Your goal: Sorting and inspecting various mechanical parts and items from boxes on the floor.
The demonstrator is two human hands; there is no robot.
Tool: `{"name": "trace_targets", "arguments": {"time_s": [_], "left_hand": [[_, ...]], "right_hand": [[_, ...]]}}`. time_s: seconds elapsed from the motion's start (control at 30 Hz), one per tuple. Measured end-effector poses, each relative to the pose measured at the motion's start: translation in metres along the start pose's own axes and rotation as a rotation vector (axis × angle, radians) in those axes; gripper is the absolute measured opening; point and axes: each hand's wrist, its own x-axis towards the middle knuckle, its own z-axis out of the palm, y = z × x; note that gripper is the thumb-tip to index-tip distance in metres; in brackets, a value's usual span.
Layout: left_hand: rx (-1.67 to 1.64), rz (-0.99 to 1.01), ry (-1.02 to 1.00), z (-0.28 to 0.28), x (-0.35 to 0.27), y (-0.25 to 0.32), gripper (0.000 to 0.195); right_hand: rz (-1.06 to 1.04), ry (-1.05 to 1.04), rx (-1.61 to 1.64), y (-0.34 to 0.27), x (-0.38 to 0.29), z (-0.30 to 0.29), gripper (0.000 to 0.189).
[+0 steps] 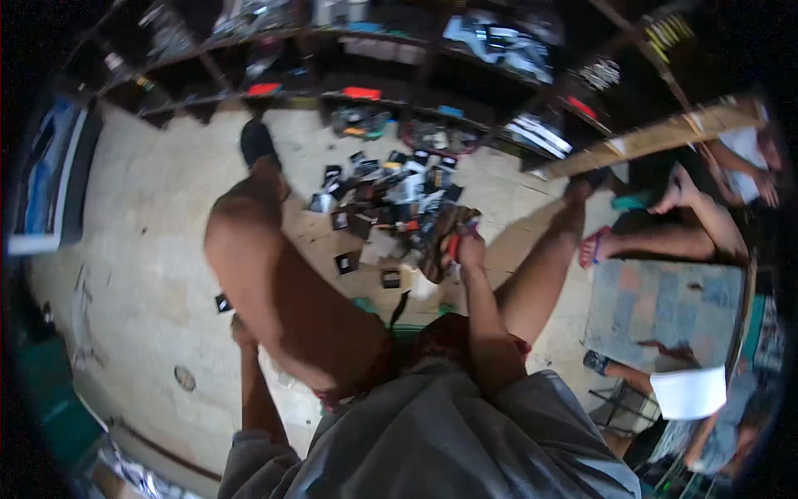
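My right hand [471, 249] is closed on a red-handled tool, its kind blurred, beside a brown sandal or shoe-like item [439, 243]; whether the hand also grips that item is unclear. Beyond it, a heap of small black and white cards or packets [399, 181] lies on the pale floor between my legs. My left hand [242, 332] is low beside my left knee, near a small black square piece [222, 304], and its fingers are mostly hidden. More black squares, one of them [391, 278] nearest to me, lie at the heap's near edge.
Dark shelves [374, 93] with assorted goods stand ahead. A wooden plank [654, 140] slants at the upper right. At right are a worn low table [667, 305], a white sheet [689, 393] and other people's legs [661, 240]. A framed panel [50, 174] stands at far left.
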Motion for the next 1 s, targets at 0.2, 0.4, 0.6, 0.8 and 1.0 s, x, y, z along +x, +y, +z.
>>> {"name": "trace_targets", "arguments": {"time_s": [0.2,0.4,0.6,0.8,1.0], "left_hand": [[-0.541,-0.056,0.043,-0.062,-0.006,0.085,0.034],[-0.806,0.408,0.355,-0.1,-0.085,0.255,0.034],[-0.724,0.813,0.245,-0.091,-0.188,0.404,0.043],[-0.544,1.294,-0.314,-0.007,-0.259,0.498,0.067],[-0.306,1.266,-0.696,0.064,-0.264,0.544,0.073]], "right_hand": [[-0.145,0.015,0.169,-0.081,-0.046,0.004,0.025],[-0.211,-0.194,0.32,-0.156,-0.092,-0.007,0.031],[-0.601,-0.225,0.092,-0.255,-0.123,-0.029,0.034],[-0.732,-0.284,0.118,-0.328,-0.136,-0.038,0.039],[-0.633,-0.267,0.315,-0.321,-0.105,-0.034,0.04]]}}
